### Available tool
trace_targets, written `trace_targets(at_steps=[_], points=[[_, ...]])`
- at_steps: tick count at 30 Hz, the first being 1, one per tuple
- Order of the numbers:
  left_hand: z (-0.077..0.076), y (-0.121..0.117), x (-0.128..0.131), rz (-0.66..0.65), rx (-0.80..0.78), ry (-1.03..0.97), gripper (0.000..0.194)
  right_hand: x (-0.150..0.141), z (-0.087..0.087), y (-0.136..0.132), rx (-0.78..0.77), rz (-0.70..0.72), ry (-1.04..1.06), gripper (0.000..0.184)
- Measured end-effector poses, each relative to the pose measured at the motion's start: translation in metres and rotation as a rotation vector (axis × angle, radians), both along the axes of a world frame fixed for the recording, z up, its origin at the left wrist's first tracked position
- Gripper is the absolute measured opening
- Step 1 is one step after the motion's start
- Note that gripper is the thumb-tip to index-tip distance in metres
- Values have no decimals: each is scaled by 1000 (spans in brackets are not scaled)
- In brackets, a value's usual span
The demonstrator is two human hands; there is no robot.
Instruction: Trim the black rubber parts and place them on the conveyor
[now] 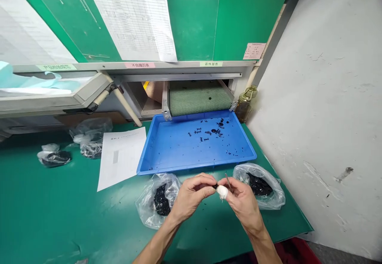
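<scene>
My left hand [193, 194] pinches a small black part [215, 186] between thumb and fingertips; its exact shape is mostly hidden. Meeting it there, my right hand [240, 200] has a white wrapping on the thumb and closes on a thin metal tool [228, 180] that sticks up between the fingers. Below the left wrist side lies an open clear bag of small black parts [162, 200]. To the right of my right hand sits another clear bag of black parts [259, 185]. Beyond both hands is a blue tray [176, 158] with small black pieces [214, 131] scattered in it.
A green conveyor belt [199, 98] ends over the tray's far edge. Left of the tray lie a paper sheet [121, 156] and further bagged parts [53, 156]. A bottle [246, 104] stands by the white wall [322, 108] at right. A grey shelf [53, 100] juts out at left.
</scene>
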State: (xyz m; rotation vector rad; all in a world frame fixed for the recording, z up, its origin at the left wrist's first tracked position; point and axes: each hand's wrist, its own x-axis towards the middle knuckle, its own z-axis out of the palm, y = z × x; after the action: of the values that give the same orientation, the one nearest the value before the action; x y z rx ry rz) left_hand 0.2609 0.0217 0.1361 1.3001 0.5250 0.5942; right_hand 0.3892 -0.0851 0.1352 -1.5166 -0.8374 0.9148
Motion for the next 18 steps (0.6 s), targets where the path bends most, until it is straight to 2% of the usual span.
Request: trace_targets(at_steps=[3,6,9,18], points=[[0,-2,-5,28,-24,-16,12,-2,2,-2,-7,15,-25,21],[-2,-1,-8,-4,31,-46,5,-3,3,-2,-18,47,-29,21],[-4,1,-10,-30,85,-38,7,-2,3,-2,-33,65,-28,20],[-13,0,-11,59,218,-38,10,-3,-6,3,-37,50,-47,19]])
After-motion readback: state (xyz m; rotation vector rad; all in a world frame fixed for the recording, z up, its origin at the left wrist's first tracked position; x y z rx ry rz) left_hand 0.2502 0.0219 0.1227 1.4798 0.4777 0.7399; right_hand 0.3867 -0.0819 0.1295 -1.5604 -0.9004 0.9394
